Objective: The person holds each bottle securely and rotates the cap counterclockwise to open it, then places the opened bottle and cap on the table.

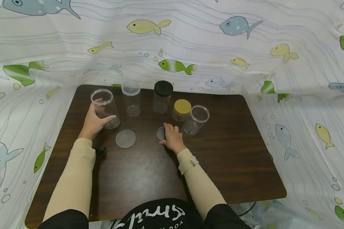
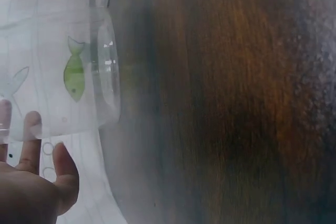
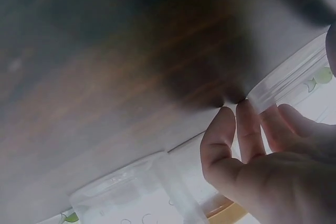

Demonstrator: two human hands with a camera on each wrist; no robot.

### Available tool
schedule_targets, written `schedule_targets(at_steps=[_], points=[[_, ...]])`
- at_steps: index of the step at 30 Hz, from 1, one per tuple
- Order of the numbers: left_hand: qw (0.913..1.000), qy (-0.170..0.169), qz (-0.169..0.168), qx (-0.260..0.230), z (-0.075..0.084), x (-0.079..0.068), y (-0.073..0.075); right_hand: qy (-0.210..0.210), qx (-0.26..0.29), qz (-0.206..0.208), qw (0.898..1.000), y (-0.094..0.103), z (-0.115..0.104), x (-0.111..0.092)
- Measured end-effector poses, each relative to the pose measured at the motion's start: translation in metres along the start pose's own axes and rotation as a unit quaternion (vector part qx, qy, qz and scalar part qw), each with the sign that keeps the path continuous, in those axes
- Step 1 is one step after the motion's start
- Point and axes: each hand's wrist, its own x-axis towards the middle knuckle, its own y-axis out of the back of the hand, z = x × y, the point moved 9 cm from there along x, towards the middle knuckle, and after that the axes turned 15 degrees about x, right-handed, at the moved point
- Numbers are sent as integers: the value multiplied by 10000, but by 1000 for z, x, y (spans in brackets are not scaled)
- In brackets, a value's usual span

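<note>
My left hand point(image 1: 93, 122) curls round a clear lidless jar point(image 1: 106, 111), fingers behind it and thumb along its near side. In the left wrist view the jar point(image 2: 52, 72) stands sideways in the picture, with the fingertips against its wall. Towards the middle of the table, my right hand point(image 1: 173, 136) holds a small clear lid point(image 1: 161, 133) by its edges. The right wrist view shows that lid point(image 3: 291, 74) between fingers and thumb, close to the tabletop. A larger clear lid point(image 1: 125, 139) lies flat between the hands.
Behind stand a clear jar with a translucent lid point(image 1: 131, 87), a black-lidded jar point(image 1: 163, 88) and a small yellow-lidded jar point(image 1: 182, 107). An open clear jar point(image 1: 192, 127) is right of the latter. The brown table point(image 1: 232, 165) meets a fish-print sheet point(image 1: 200, 47).
</note>
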Motion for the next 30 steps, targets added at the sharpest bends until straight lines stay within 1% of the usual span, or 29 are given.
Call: schedule_targets(at_steps=[6,9,13,16,21,25,30], points=[[9997,44,-113,220,2,5,-2,29,-122,-3,9999,1,0,2],[9992,-31,-113,376,1,6,-3,47,-137,10,9999,0,0,2],[9980,-88,0,629,-3,7,-5,23,-89,-6,10000,-1,1,1],[9972,-22,105,735,-7,6,-6,-2,-43,-35,10000,-2,2,1],[9955,-30,194,928,-4,5,-4,-62,52,-84,9999,-2,5,2],[9936,-5,139,1123,-3,4,-4,-83,135,-156,9998,-3,7,3],[9914,111,57,1306,-7,4,-6,-47,276,-303,9991,-3,9,5]])
